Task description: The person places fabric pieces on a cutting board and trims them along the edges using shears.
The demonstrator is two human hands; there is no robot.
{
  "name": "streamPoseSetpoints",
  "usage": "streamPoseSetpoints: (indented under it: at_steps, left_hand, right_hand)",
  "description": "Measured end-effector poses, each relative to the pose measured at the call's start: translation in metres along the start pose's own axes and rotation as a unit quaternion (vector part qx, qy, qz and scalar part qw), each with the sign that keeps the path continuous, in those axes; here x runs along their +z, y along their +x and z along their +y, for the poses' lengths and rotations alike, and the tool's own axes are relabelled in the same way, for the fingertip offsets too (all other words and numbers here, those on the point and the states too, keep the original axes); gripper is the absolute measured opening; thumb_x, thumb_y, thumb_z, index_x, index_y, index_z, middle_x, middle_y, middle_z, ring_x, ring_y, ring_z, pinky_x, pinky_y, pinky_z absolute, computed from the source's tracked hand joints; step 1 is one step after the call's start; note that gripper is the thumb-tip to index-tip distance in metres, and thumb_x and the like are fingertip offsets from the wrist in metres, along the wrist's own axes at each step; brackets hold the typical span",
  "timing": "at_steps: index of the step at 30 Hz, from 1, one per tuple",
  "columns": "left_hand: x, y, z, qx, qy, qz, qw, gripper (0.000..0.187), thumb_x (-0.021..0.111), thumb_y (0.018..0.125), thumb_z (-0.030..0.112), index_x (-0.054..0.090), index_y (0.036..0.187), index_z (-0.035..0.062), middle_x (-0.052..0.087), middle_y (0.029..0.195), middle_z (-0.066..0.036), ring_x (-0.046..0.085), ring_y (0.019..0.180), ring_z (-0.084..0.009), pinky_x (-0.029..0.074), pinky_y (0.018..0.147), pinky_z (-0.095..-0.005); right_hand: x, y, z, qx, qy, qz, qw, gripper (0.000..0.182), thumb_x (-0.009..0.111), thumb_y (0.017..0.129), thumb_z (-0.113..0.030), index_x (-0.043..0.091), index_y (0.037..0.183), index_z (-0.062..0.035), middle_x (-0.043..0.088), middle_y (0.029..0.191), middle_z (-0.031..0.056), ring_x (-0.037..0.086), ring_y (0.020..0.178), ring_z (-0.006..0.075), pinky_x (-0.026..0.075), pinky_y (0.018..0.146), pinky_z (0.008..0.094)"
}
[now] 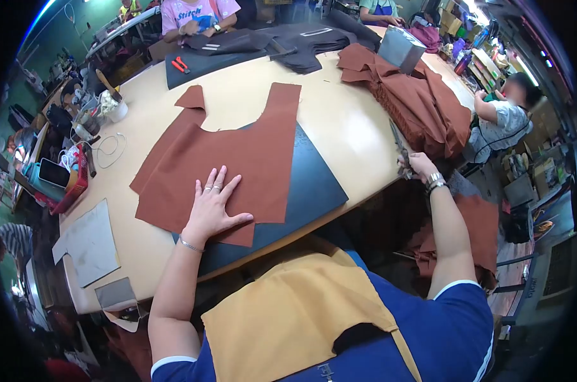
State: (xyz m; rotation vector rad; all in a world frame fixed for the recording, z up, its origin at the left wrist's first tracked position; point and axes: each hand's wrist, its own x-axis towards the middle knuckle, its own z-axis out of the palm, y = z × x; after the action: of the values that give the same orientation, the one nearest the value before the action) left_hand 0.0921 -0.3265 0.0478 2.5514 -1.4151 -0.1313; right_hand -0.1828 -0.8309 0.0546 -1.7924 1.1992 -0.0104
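My left hand (213,210) lies flat with spread fingers on a cut piece of rust-brown fabric (247,159). That fabric has a curved notch at its far side and rests partly over a dark cutting mat (317,172). Off to the right, at the table's edge, my right hand (421,167) is closed round a pair of scissors (400,143), blades pointing away from me. Just beyond the scissors sits a heaped pile of the same brown fabric (422,105).
A metal block (401,49) weighs on the brown pile. Dark cut fabric (295,44) and red-handled cutters (181,64) lie at the far side. Left are a grey pattern piece (91,245), a white cup (114,108) and a red basket (75,184). Co-workers stand around the table.
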Motion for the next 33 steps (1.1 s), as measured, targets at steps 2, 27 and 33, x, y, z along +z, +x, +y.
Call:
streamPoseSetpoints:
  at_steps: [2, 27, 33]
  left_hand:
    - [-0.006, -0.010, 0.001, 0.020, -0.004, -0.019, 1.000, 0.099, 0.065, 0.066, 0.072, 0.037, 0.145, 0.0195, 0.020, 0.155, -0.016, 0.014, 0.144, -0.0354, 0.010, 0.113, -0.0596]
    - [-0.016, -0.012, -0.015, -0.047, 0.049, 0.075, 0.995, 0.067, 0.069, 0.079, 0.047, 0.049, 0.137, 0.0189, 0.029, 0.152, -0.013, 0.024, 0.142, -0.0322, 0.015, 0.111, -0.0611]
    - [0.034, 0.040, 0.073, 0.113, -0.103, 0.133, 0.979, 0.031, 0.069, 0.083, 0.032, 0.066, 0.108, 0.0140, 0.058, 0.127, -0.006, 0.049, 0.125, -0.0267, 0.038, 0.103, -0.0526]
  right_hand:
    - [0.027, -0.038, -0.003, -0.061, 0.234, -0.102, 0.965, 0.020, 0.063, 0.091, -0.022, 0.063, 0.094, -0.0022, 0.061, 0.076, 0.0037, 0.060, 0.065, 0.0139, 0.051, 0.061, 0.0264]
    - [0.147, -0.213, 0.043, -0.011, 0.368, -0.344, 0.864, 0.042, 0.068, 0.085, -0.044, 0.057, 0.096, -0.0048, 0.062, 0.079, 0.0041, 0.061, 0.066, 0.0115, 0.052, 0.061, 0.0246]
    - [0.141, -0.215, 0.044, -0.005, 0.350, -0.352, 0.868, 0.045, 0.066, 0.086, -0.046, 0.055, 0.097, -0.0046, 0.062, 0.084, 0.0035, 0.060, 0.069, 0.0111, 0.052, 0.063, 0.0245]
